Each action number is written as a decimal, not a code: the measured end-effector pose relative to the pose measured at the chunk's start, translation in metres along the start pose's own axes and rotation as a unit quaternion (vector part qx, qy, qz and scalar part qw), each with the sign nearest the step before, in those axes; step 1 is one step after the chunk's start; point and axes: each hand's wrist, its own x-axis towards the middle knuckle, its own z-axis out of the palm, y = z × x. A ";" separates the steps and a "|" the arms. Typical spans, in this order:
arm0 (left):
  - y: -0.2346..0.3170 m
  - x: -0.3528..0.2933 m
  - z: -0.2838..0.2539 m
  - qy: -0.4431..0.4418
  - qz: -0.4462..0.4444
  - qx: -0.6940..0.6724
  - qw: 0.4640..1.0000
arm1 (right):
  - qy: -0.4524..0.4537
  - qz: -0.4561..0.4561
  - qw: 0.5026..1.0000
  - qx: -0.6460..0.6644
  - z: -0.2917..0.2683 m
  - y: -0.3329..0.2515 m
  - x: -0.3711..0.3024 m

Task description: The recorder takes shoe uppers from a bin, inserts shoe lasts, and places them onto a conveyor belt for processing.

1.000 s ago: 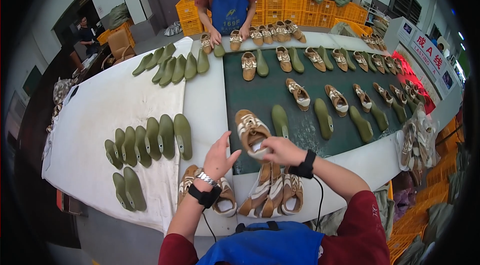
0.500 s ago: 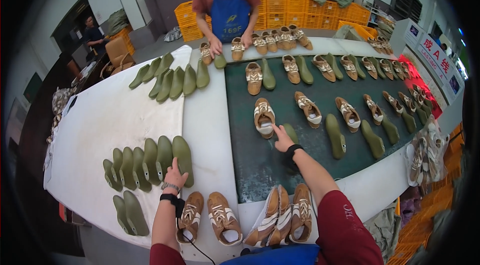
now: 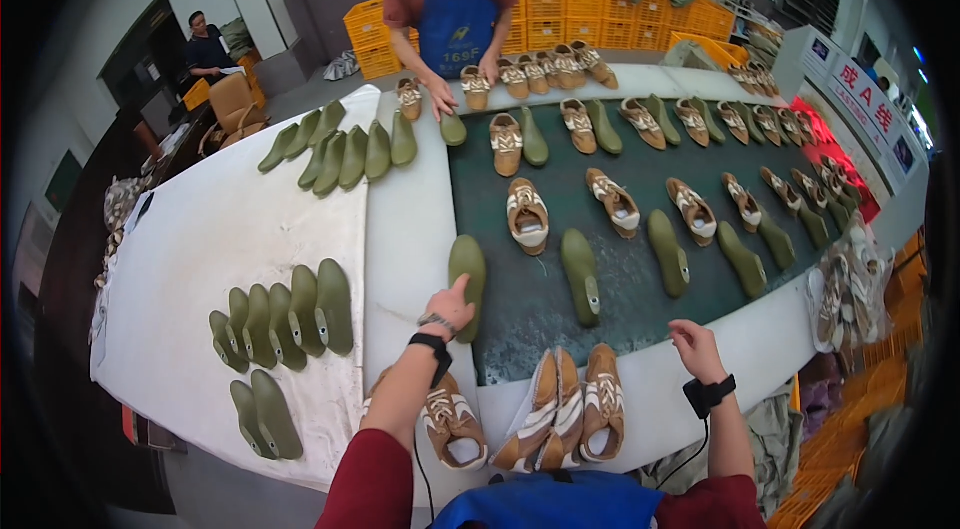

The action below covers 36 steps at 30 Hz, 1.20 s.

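Note:
My left hand grips an olive-green shoe last at the left edge of the dark green belt. Above the front white table edge, my right hand is loosely bent with nothing in it. Between the hands another green last lies below a brown-and-white sneaker upper. Several lasts form a row on the white cloth to the left. Along the near edge stand brown uppers, and my left forearm partly covers one of them.
Across the table a person in a blue apron touches a green last. Uppers and lasts line the belt to the right. A plastic bag of shoes hangs at the right edge. Orange crates are stacked behind; another person is far left.
My left hand has carried a last from the row rightward to the belt. My right hand has left the last below the upper and drawn back right. The co-worker's last has shifted slightly right.

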 end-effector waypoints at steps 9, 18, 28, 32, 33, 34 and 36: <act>0.048 -0.002 0.050 -0.075 -0.113 0.039 0.990 | 0.014 0.080 0.995 0.065 0.019 -0.012 -0.138; 0.026 -0.027 0.045 -0.069 -0.001 0.080 0.994 | -0.083 -0.002 0.986 -0.146 0.074 -0.036 -0.139; 0.150 -0.180 -0.004 0.001 0.270 -0.065 0.961 | 0.039 0.021 0.991 -0.124 0.077 -0.036 -0.120; 0.198 -0.221 -0.009 0.070 0.360 -0.097 0.925 | 0.121 -0.079 0.988 -0.061 0.058 -0.080 -0.127; 0.203 -0.223 -0.011 0.090 0.348 -0.078 0.930 | 0.122 -0.099 0.987 -0.040 0.055 -0.092 -0.130; 0.206 -0.224 -0.014 0.113 0.340 -0.064 0.931 | 0.116 -0.113 0.987 -0.017 0.053 -0.102 -0.131; 0.204 -0.224 -0.020 0.124 0.336 -0.064 0.932 | 0.156 -0.168 0.973 0.018 0.050 -0.118 -0.131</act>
